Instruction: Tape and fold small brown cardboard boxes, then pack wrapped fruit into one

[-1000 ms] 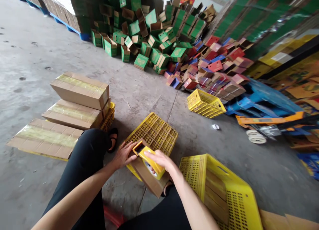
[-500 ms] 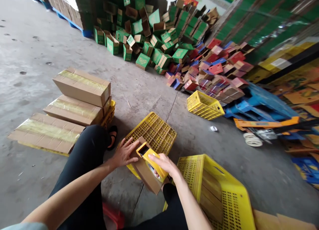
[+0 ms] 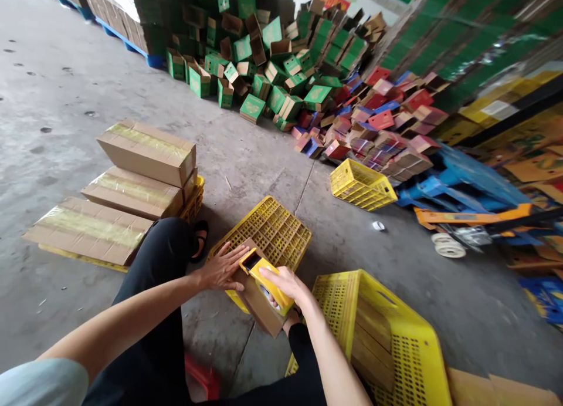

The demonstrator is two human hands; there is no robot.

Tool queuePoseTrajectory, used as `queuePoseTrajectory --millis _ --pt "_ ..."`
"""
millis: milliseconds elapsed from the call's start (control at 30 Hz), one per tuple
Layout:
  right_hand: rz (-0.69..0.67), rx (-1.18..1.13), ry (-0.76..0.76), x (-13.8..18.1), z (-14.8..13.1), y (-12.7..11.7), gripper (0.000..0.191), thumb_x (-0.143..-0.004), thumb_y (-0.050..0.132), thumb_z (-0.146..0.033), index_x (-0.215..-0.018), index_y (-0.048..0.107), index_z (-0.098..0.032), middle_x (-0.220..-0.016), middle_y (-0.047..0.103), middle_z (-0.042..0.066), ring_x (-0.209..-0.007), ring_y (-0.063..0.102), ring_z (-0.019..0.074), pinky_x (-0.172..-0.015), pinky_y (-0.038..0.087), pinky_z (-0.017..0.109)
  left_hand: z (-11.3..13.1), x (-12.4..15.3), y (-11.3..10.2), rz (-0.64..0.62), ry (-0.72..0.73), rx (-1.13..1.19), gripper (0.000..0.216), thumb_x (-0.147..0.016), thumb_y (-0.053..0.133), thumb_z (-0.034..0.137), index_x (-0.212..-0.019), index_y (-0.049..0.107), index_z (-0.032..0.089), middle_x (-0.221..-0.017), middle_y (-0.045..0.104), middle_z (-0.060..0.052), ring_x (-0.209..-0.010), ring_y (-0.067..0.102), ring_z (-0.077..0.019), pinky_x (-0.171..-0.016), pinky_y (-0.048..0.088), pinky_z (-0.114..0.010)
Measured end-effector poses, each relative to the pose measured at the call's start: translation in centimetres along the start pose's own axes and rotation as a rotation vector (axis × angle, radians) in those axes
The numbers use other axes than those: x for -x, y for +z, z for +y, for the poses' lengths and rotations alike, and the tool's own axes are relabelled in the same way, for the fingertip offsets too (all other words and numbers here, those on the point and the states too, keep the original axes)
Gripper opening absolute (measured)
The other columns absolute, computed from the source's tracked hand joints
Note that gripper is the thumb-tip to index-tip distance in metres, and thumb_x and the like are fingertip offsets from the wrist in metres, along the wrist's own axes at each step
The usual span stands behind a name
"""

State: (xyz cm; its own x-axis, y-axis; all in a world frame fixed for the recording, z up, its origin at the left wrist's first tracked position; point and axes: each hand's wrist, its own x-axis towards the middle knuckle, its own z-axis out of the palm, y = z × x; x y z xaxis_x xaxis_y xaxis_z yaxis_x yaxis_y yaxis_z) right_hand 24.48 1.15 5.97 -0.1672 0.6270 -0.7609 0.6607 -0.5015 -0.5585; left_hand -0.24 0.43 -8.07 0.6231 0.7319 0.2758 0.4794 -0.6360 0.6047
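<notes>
Head view: gripping a yellow tape dispenser (image 3: pixel 281 298) in the right hand (image 3: pixel 288 286), fingers closed around its body, a couple of fingertips showing by the pale tape roll. Pressing the left hand (image 3: pixel 223 269) palm down, fingers open and spread, against a narrow brown cardboard box (image 3: pixel 259 309), just beside the dispenser's front end. Holding the dispenser right over the same box — too close to tell exactly where touching.

Under the far part of the box, an upturned yellow crate (image 3: pixel 279 230) with a gridded base; past its near edge, the box's lower end, jutting out between dark-trousered legs (image 3: pixel 149 300). By the left knee, a foot in a black sandal (image 3: pixel 201 236). Low in the middle, a red object (image 3: pixel 206 375), mostly hidden.

To the right, close by, a large yellow crate (image 3: pixel 416 359) tipped on its side, with flat cardboard pieces (image 3: pixel 372 335) inside. To the left, taped brown boxes (image 3: pixel 147 151), set on yellow crating (image 3: pixel 193 200).

Farther out, on the grey concrete floor (image 3: pixel 65 171), a smaller yellow crate (image 3: pixel 363 186) near a blue pallet (image 3: pixel 466 177). At the back — heaped loosely — green cartons (image 3: pixel 253 107) beside red and blue cartons (image 3: pixel 380 121).
</notes>
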Motion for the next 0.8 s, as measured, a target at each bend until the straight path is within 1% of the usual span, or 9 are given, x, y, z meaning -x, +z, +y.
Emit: queuePoseTrajectory --millis 167,267,333,433,600,700,800 --pt "-0.049 -0.016 0.022 -0.5 0.2 -0.3 0.044 -0.100 0.057 -0.059 -0.087 0.064 -0.017 -0.056 0.066 0.005 -0.047 0.064 0.0188 -0.048 0.055 0.028 0.2 -0.1 -0.4 0.003 -0.015 0.023 0.109 -0.090 0.055 0.084 -0.172 0.011 0.027 -0.171 0.033 -0.015 -0.158 0.033 -0.0368 -0.131 0.003 -0.054" --pt "-0.058 -0.008 0.025 -0.4 0.0 -0.3 0.045 -0.100 0.056 -0.060 -0.088 0.063 -0.018 -0.057 0.067 0.005 -0.047 0.064 0.0186 -0.049 0.056 0.029 0.2 -0.1 -0.5 0.007 -0.015 0.020 0.111 -0.089 0.056 0.084 -0.172 0.009 0.027 -0.171 0.033 -0.015 -0.158 0.033 -0.0370 -0.131 0.002 -0.054" --pt "-0.048 0.004 0.017 -0.1 -0.1 -0.4 0.045 -0.099 0.057 -0.061 -0.086 0.064 -0.018 -0.057 0.067 0.006 -0.047 0.064 0.0191 -0.048 0.056 0.029 0.2 -0.1 -0.5 0.002 -0.011 0.010 0.112 -0.088 0.054 0.086 -0.172 0.010 0.026 -0.171 0.033 -0.015 -0.158 0.033 -0.0375 -0.131 0.000 -0.055" --pt "-0.022 0.049 0.025 0.9 0.2 -0.7 0.046 -0.098 0.058 -0.060 -0.080 0.064 -0.018 -0.054 0.066 0.007 -0.046 0.066 0.0202 -0.046 0.056 0.028 0.1 -0.1 -0.4 -0.002 -0.010 0.000 0.111 -0.087 0.051 0.088 -0.172 0.017 0.025 -0.170 0.035 -0.015 -0.157 0.033 -0.0381 -0.131 0.001 -0.055" --pt "-0.001 0.023 0.009 2.4 1.9 -1.2 0.042 -0.097 0.059 -0.059 -0.083 0.061 -0.020 -0.052 0.066 0.003 -0.044 0.065 0.0185 -0.044 0.053 0.024 0.1 -0.1 -0.2 -0.005 -0.029 -0.002 0.111 -0.086 0.050 0.091 -0.170 0.024 0.024 -0.170 0.035 -0.015 -0.158 0.033 -0.0383 -0.131 0.001 -0.054" --pt "0.028 0.024 0.006 2.6 2.4 -1.0 0.042 -0.098 0.058 -0.058 -0.081 0.061 -0.020 -0.051 0.065 0.003 -0.043 0.063 0.0177 -0.043 0.050 0.022 0.2 0.0 -0.1 0.015 -0.033 0.006 0.111 -0.084 0.052 0.092 -0.170 0.027 0.025 -0.170 0.036 -0.015 -0.158 0.033 -0.0388 -0.131 0.000 -0.055" --pt "0.044 0.004 0.005 2.5 2.6 -0.6 0.042 -0.097 0.060 -0.058 -0.079 0.061 -0.020 -0.049 0.063 0.002 -0.042 0.062 0.0176 -0.043 0.051 0.023 0.5 0.2 0.3 0.037 -0.022 0.002 0.111 -0.083 0.054 0.091 -0.169 0.029 0.025 -0.170 0.036 -0.016 -0.157 0.033 -0.0400 -0.131 -0.001 -0.057"
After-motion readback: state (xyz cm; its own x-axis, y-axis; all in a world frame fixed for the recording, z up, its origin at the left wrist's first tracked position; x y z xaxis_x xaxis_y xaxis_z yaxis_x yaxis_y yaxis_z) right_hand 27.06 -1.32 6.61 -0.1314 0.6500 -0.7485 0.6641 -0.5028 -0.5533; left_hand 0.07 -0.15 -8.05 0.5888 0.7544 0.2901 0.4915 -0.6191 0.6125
